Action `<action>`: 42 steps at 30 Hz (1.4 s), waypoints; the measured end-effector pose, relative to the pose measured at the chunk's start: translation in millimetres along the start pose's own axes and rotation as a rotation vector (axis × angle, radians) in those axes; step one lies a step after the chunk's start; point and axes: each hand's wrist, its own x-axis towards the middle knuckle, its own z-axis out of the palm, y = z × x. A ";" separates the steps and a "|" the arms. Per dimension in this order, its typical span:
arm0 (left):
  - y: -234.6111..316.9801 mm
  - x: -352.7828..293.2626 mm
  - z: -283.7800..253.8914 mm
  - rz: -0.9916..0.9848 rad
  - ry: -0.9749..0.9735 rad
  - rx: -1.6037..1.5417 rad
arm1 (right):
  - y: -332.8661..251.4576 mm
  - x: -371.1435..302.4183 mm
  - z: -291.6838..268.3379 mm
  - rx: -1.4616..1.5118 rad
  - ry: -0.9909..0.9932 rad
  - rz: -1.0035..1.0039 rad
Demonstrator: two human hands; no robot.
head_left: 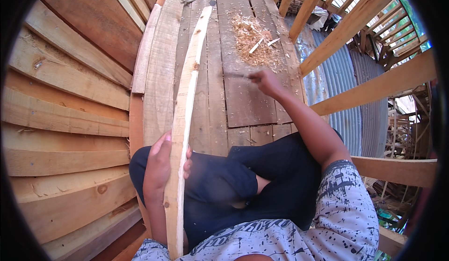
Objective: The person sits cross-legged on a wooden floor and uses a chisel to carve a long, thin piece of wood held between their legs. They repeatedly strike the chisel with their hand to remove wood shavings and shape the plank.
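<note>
A long, narrow wooden plank [185,97] slants upright in front of me, its lower end against my body and its tapered tip pointing away. Its right edge looks pale and freshly cut. My left hand [159,165] wraps round it near the lower third, thumb on the left side and fingertips showing on the right. Out to the right, apart from the plank, my right hand [266,82] is closed on a slim dark knife [237,75]. Motion blurs the knife, whose blade points left over the floorboards.
Curled wood shavings [255,41] and a few pale offcuts lie on the plank floor [210,121] ahead. A slatted wooden wall [70,116] rises on the left. Wooden railings [374,85] run along the right, with corrugated metal sheets [343,88] beyond. My crossed legs [220,181] are below.
</note>
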 end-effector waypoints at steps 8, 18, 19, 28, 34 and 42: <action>-0.7 -1.8 -4.2 0.009 0.022 0.005 | -12.3 -10.1 3.4 0.042 -0.452 -0.292; 1.8 -5.0 -5.2 0.008 0.048 -0.018 | -16.6 -6.1 -21.7 0.114 -0.410 -0.247; 2.5 -4.5 -2.9 0.009 0.032 -0.018 | -12.8 -7.3 -24.1 0.068 -0.338 -0.200; 3.3 -4.8 -1.3 0.012 0.006 -0.031 | 54.2 6.5 -43.0 0.225 -0.274 -0.173; 3.0 -6.2 -1.9 0.016 0.005 -0.015 | 60.6 3.6 -46.7 0.088 -0.052 0.085; 5.0 -6.9 0.0 0.011 0.008 -0.009 | 72.7 5.4 -43.4 0.108 -0.231 -0.077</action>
